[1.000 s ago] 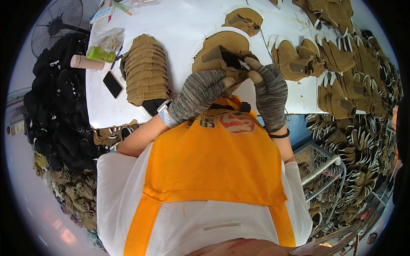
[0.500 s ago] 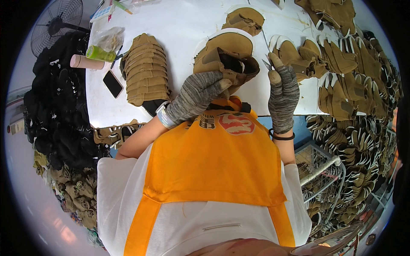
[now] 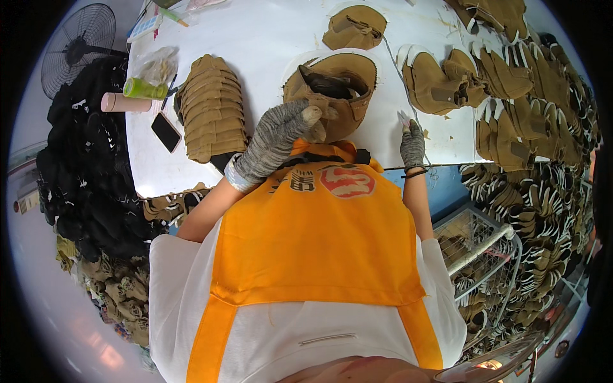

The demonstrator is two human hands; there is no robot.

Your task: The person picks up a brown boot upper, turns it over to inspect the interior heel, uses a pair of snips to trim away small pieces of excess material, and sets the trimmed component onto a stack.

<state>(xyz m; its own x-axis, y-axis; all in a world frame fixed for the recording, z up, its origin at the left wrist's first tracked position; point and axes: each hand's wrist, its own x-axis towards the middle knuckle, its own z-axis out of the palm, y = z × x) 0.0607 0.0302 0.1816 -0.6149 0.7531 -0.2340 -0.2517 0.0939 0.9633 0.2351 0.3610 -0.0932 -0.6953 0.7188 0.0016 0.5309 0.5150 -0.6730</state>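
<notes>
My left hand [image 3: 271, 140], in a grey knitted glove with bare fingertips, is closed on a brown shoe upper [image 3: 357, 108] with a white edge. The upper is held over the near side of the white table, its dark opening facing up. Apart from it, to the right near the table's front edge, is my right hand [image 3: 413, 148], gloved the same way. Its fingers are closed round small thread snips [image 3: 402, 119]; only their thin pointed metal tips show. Beyond the held upper lies another brown upper [image 3: 354, 29].
A row of stacked brown uppers [image 3: 214, 112] lies left, beside a phone [image 3: 166, 133], a pink bottle [image 3: 124, 102] and a green roll [image 3: 136, 88]. More uppers [image 3: 434, 83] stand at the right. A wire rack [image 3: 469, 239] is by my right arm, a fan [image 3: 76, 51] at far left.
The upper has been turned in my left hand, so its opening shows more. My right hand has drawn back toward me, away from the upper, with the snips.
</notes>
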